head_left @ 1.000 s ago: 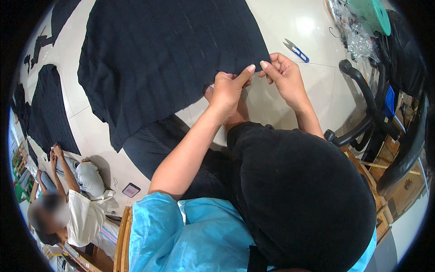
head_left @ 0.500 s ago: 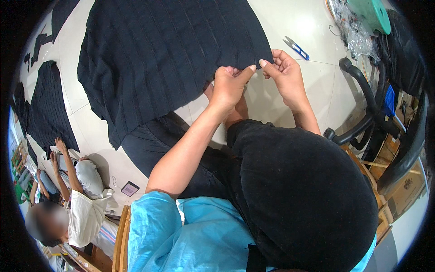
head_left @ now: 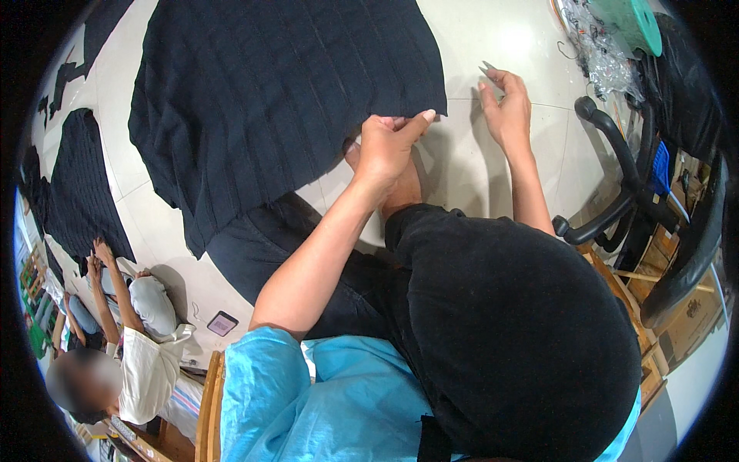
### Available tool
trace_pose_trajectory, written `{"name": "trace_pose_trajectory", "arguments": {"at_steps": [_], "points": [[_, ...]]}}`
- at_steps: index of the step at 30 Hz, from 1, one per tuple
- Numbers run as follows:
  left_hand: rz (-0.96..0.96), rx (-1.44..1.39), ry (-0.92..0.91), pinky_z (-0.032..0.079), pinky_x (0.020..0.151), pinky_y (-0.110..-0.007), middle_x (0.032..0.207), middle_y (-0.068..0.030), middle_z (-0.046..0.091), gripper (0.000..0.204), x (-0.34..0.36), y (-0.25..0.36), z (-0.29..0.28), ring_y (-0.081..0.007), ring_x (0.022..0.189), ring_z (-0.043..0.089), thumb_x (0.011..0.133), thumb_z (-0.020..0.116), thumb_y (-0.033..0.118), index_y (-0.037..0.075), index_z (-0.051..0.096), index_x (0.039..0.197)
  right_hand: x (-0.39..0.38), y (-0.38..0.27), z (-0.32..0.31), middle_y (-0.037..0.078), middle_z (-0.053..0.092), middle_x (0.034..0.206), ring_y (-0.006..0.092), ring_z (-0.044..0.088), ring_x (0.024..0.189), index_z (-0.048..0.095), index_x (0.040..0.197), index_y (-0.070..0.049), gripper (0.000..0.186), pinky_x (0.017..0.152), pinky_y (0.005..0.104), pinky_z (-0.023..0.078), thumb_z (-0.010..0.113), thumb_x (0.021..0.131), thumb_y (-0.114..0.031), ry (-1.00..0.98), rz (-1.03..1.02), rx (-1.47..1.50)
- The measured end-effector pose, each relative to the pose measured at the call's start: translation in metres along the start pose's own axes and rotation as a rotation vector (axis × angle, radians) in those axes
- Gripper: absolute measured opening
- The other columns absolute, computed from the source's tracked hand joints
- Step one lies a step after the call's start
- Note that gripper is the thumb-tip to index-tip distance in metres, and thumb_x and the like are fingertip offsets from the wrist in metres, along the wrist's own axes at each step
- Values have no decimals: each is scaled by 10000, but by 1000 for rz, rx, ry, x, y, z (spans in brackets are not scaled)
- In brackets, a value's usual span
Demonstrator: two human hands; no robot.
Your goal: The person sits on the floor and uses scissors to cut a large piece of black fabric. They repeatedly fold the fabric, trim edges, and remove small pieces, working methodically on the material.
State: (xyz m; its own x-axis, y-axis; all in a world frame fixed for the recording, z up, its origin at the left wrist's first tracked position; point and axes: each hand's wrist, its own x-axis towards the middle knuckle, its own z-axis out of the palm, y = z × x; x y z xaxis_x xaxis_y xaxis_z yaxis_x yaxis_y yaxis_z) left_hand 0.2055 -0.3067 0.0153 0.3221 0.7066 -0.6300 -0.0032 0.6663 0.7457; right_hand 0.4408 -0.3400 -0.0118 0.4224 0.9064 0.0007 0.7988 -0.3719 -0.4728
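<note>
Indoors, tiled floor (head_left: 146,223), black chair (head_left: 622,145), left grip (head_left: 387,150) pinching black cloth (head_left: 285,100), right grip (head_left: 509,115) over snips (head_left: 486,67), hold unclear.

The right hand (head_left: 508,114) no longer pinches the edge of the black cloth (head_left: 285,100); it now reaches out over the floor to the thread snips (head_left: 486,68), hiding all but their blades, though I can't make out whether it grips them. The cloth's near right corner, free of those fingers, sits slightly farther left than before.
</note>
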Motion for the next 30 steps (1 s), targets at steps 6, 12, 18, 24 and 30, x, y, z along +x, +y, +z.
{"name": "trace_pose_trajectory", "arguments": {"at_steps": [6,12,18,24,30], "points": [[-89,63,-19,488,740,-270,849,-21,749,336,4,-4,-4,-74,786,609,1002,794,301,-2,781,858,5,40,0,186,692,1183,336,694,1027,690,1305,-22,374,896,452,557,755,950,-122,50,-60,-255],[-87,-191,-143,494,924,-301,1097,-74,814,284,10,-11,-3,-111,989,663,1069,682,290,36,763,975,4,45,1,226,688,1036,415,677,999,670,1165,9,211,902,496,539,684,980,-92,-139,57,-55],[-161,-181,-143,499,929,-320,1152,-86,809,258,11,-15,-3,-123,1009,678,1071,667,274,37,751,1015,-27,4,-1,169,707,941,316,711,839,513,1158,44,193,803,430,558,574,1057,-109,-100,196,369],[-197,-246,-96,487,904,-322,1061,-57,793,239,14,-22,-1,-120,996,670,1048,704,280,53,766,1009,-59,-53,-18,-51,469,733,52,404,599,581,1185,-34,194,513,238,341,608,1074,-190,-279,789,1249],[-291,-135,-115,468,724,-246,866,1,731,247,12,-25,-6,-75,834,638,1049,715,295,65,780,985,-60,-69,4,-92,370,663,57,327,565,658,1040,-91,278,506,255,290,745,1033,-354,-410,946,1637]]}}
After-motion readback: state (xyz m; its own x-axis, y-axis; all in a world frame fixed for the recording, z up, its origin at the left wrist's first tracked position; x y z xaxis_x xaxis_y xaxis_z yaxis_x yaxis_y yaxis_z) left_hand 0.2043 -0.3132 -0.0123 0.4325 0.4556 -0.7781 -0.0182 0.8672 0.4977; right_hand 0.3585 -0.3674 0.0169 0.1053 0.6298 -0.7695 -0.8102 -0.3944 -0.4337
